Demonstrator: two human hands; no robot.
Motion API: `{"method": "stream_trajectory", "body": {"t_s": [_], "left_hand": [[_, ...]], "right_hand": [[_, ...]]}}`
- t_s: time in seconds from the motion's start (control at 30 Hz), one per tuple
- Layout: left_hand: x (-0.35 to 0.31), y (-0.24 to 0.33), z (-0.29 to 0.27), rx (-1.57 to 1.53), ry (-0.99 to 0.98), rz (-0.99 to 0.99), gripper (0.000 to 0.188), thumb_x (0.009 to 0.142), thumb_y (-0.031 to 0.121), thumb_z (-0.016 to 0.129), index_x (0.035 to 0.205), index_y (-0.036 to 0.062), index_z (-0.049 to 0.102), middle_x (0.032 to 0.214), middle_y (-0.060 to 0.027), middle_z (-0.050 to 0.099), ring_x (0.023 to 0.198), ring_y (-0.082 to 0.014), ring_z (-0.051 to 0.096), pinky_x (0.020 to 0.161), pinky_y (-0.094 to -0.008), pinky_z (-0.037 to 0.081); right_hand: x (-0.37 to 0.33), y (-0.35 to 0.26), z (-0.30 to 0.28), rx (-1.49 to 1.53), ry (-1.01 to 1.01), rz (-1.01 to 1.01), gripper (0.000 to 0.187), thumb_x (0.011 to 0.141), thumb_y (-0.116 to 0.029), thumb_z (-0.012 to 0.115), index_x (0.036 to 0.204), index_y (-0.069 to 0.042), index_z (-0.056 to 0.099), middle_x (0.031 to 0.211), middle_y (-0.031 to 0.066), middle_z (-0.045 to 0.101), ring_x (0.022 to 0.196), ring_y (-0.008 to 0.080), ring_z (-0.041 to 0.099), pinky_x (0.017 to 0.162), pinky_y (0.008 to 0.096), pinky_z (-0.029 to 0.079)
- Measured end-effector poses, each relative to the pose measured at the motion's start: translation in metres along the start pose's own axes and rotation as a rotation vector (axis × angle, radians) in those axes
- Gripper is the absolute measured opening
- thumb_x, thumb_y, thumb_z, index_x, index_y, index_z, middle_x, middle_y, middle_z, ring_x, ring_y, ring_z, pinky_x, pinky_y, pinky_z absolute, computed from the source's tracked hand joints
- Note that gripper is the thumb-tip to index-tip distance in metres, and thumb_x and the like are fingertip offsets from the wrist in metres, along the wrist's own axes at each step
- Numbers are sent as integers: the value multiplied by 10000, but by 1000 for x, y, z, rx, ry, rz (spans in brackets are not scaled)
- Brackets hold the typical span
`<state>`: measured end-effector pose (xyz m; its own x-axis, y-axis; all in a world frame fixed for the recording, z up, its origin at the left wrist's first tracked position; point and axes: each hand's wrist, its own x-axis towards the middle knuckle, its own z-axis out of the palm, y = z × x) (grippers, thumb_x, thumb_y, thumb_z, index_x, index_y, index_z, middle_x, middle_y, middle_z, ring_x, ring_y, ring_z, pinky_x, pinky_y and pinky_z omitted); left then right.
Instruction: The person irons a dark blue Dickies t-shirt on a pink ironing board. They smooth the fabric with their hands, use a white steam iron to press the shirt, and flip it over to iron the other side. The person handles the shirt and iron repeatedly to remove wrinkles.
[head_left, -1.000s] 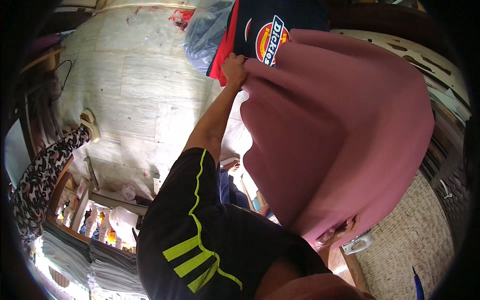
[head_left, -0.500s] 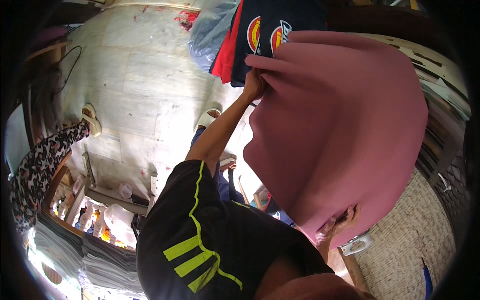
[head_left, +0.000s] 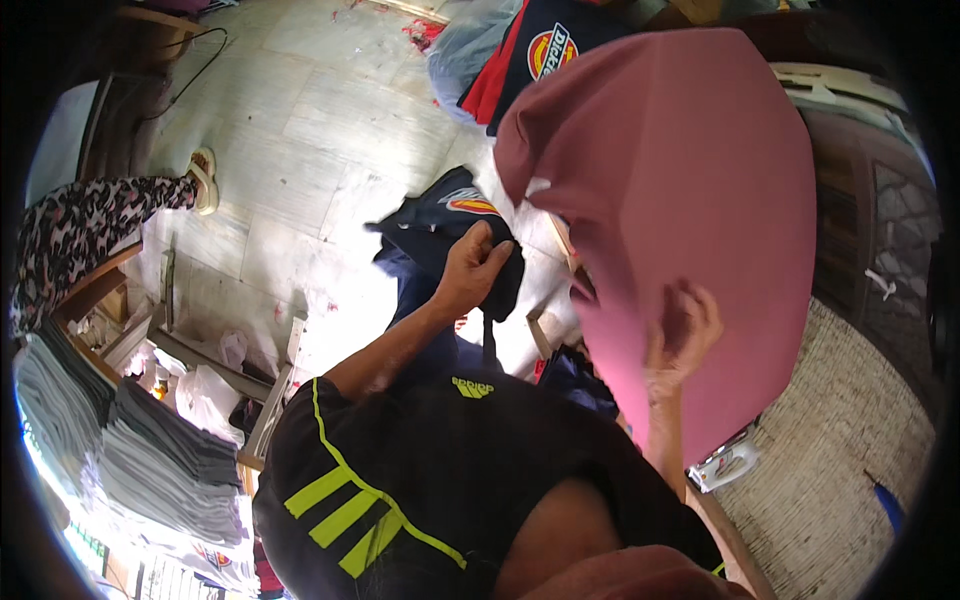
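Note:
My left hand [head_left: 472, 268] is closed on a dark navy garment [head_left: 440, 225] with an orange and white emblem, held in front of me above the floor. My right hand [head_left: 683, 335] grips the lower part of a large dusty-pink cloth [head_left: 680, 190] that hangs spread out on the right. Its fingers press into the fabric. The cloth hides whatever lies behind it. My black shorts with yellow-green stripes [head_left: 400, 490] fill the lower middle.
Stacks of folded grey garments [head_left: 150, 460] lie at the lower left. Another person's leg in patterned trousers [head_left: 90, 225] with a sandal [head_left: 205, 180] reaches in from the left. Navy and red garments [head_left: 540, 50] and a plastic bag [head_left: 465, 45] lie at the top, a woven mat [head_left: 830, 480] at the lower right.
My left hand has left the pink cloth's upper edge, come down and taken hold of the dark navy garment. Only my right hand now holds the pink cloth.

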<state>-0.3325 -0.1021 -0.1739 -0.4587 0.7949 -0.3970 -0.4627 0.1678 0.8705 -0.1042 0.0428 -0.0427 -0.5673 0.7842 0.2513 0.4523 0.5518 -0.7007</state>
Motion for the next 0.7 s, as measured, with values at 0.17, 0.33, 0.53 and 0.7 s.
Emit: {"method": "stream_trajectory", "body": {"t_s": [0.17,0.33,0.53,0.7], "left_hand": [[-76,19,42,-116,-65,135,180,944,89,665,877,26,510,722,-22,602,683,-26,484,573,-259,431],[-126,95,31,523,-49,748,220,825,144,789,903,63,599,693,-74,592,611,-262,603,566,-341,456],[-136,101,8,958,20,921,542,682,236,842,1162,117,621,1124,-91,593,1054,-305,558,859,-439,415],[-149,61,26,609,-486,619,602,805,319,803,1303,80,563,1241,-133,607,1172,-327,558,941,-449,431]], "right_hand": [[-41,-78,58,-81,-477,37,643,761,-230,827,1297,-24,536,1165,190,652,1096,393,613,965,445,466],[-62,-79,48,412,-364,304,291,858,14,554,1130,-38,642,1012,139,707,940,290,690,883,363,495],[-62,-145,-29,504,-557,133,254,874,5,531,1092,-32,656,1040,100,702,967,219,674,906,311,490],[-75,-156,-86,690,-155,266,194,907,-28,576,1089,-24,644,1071,56,665,980,149,642,902,274,488]]}}
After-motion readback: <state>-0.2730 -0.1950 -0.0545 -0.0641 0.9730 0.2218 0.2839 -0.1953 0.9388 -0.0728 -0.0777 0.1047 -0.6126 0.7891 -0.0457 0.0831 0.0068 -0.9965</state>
